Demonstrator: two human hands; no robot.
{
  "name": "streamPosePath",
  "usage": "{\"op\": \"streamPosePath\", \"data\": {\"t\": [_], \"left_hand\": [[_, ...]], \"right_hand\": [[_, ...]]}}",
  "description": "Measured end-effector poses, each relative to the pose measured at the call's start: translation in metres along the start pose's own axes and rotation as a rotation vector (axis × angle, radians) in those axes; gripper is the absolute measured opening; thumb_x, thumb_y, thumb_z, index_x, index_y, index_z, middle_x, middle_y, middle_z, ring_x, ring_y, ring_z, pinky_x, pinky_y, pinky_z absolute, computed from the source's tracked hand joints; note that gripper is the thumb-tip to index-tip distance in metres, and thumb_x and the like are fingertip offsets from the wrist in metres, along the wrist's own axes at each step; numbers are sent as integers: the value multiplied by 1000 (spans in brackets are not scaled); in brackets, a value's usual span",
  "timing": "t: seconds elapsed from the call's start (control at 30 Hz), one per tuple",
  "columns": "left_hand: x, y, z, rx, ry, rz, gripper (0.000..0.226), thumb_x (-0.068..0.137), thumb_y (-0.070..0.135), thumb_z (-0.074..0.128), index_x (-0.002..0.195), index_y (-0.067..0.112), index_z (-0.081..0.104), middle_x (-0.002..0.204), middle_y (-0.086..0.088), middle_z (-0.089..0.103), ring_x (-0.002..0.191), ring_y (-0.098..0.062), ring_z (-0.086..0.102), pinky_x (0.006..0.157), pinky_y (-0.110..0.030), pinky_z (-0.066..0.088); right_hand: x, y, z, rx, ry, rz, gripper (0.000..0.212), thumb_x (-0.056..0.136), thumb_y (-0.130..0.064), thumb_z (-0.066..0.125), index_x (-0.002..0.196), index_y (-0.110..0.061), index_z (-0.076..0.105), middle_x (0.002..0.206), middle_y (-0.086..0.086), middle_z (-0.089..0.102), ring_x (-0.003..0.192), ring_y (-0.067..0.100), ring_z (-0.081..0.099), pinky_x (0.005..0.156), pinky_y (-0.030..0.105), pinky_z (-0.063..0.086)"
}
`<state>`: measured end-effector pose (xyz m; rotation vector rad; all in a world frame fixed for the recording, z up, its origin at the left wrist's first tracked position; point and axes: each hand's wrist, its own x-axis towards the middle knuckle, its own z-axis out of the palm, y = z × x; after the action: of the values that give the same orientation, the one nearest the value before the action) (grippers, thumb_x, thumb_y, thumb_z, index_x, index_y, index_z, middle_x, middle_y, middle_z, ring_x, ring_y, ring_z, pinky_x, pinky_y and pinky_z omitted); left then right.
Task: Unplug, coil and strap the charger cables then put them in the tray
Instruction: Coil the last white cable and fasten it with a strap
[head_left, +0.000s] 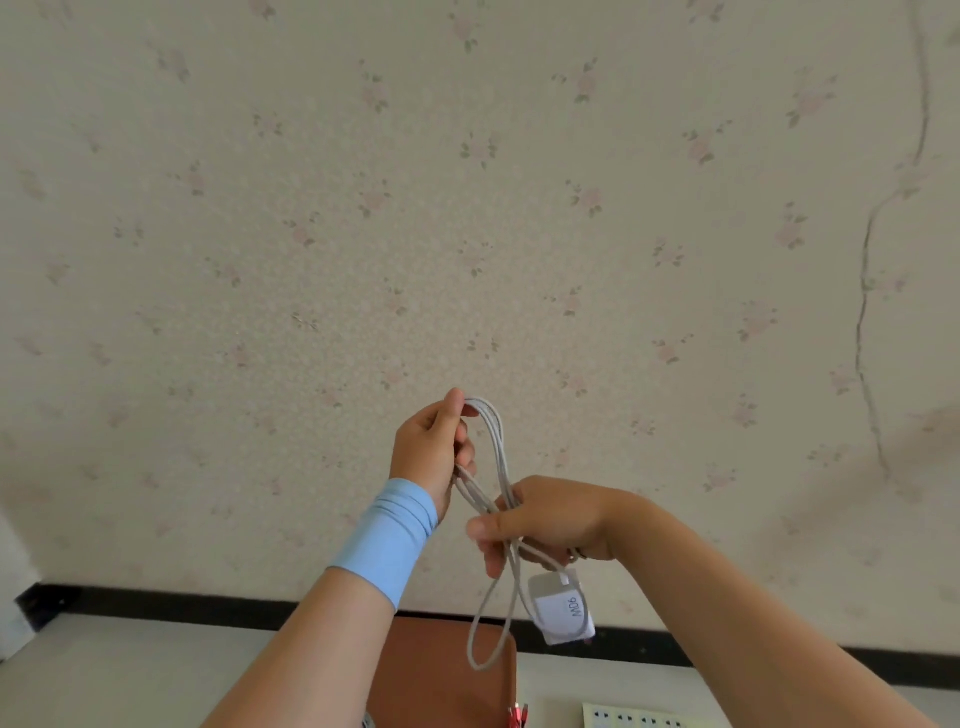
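Holding the half-coiled charger cable (497, 436) up before the wall (467, 208), top bend pinched in the left hand (434, 441), crossing gripped in the right hand (540, 525); risks loops slipping loose if either grip eases, dragged by the dangling adapter (563, 610).

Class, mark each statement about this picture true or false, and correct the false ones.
1. Both the left hand and the right hand hold the cable. True.
2. The charger lies on the table. False: it hangs below the right hand.
3. The left wrist wears a blue band. True.
4. The cable is black. False: it is whitish.
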<state>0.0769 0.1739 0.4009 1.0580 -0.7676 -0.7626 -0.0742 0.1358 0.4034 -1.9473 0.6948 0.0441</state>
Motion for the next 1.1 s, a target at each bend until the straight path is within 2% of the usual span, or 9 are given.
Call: {"op": "streamPosePath", "data": {"t": [0.07, 0.23, 0.33, 0.43, 0.53, 0.73, 0.83, 0.93, 1.1], "left_hand": [[3, 0, -2, -122, 1, -147, 29, 99, 38, 54, 88, 13, 61, 62, 2, 44, 48, -11, 41, 48, -24, 39], [3, -10, 3, -387, -22, -396, 42, 88, 53, 62, 94, 12, 60, 77, -3, 66, 74, -20, 65, 76, -35, 54], [3, -9, 8, -428, 11, -377, 43, 90, 56, 58, 75, 16, 51, 60, 2, 49, 56, -15, 56, 65, -31, 50], [10, -4, 1, -429, 101, -388, 49, 95, 53, 54, 62, 22, 34, 49, 6, 20, 37, -10, 21, 40, -23, 25], [11, 0, -4, -378, 128, -399, 48, 95, 48, 54, 60, 22, 35, 51, 5, 16, 36, -11, 13, 39, -20, 13], [13, 2, -10, -397, 125, -384, 24, 95, 38, 57, 78, 23, 51, 49, 6, 15, 35, -9, 14, 36, -19, 14], [13, 1, -14, -498, 144, -399, 29, 95, 35, 57, 72, 19, 47, 45, 7, 15, 33, -8, 15, 36, -18, 15], [11, -2, -15, -547, 167, -402, 46, 93, 34, 58, 58, 22, 31, 43, 6, 18, 33, -9, 16, 39, -20, 17], [14, 6, -16, -302, 213, -317, 36, 92, 29, 60, 65, 20, 40, 46, 6, 19, 34, -10, 17, 39, -21, 16]], "right_hand": [[0, 1, -2, 36, 96, -9, 31, 98, -43, 60, 84, -16, 65, 78, -3, 75, 49, 7, 42, 52, 21, 38], [6, 11, -6, 88, 357, 24, 35, 99, -45, 59, 81, -16, 65, 60, -7, 66, 47, 8, 44, 52, 24, 39], [5, 9, -4, 118, 379, 2, 35, 98, -45, 61, 78, -16, 65, 56, -8, 65, 46, 7, 42, 50, 22, 37], [2, 3, 2, 55, 253, 4, 32, 92, -42, 69, 88, -11, 69, 64, -9, 71, 50, 8, 39, 51, 21, 35], [-1, -1, 4, -81, 64, 29, 22, 84, -39, 77, 83, -17, 76, 60, -14, 62, 52, 8, 35, 53, 22, 33], [-1, -1, -2, -172, -43, 65, 14, 85, -35, 75, 87, -21, 73, 63, -17, 63, 56, 5, 42, 55, 22, 34], [2, 1, -2, -198, -37, 109, 32, 86, -37, 70, 101, -9, 74, 81, -13, 74, 53, 2, 44, 55, 20, 34], [5, 2, 0, -160, -92, 136, 19, 86, -34, 67, 90, -16, 63, 99, -4, 79, 61, 5, 44, 56, 22, 32], [8, 1, 4, -137, -135, 175, 17, 87, -33, 59, 90, -19, 51, 99, 0, 79, 71, 12, 54, 65, 27, 37]]}}
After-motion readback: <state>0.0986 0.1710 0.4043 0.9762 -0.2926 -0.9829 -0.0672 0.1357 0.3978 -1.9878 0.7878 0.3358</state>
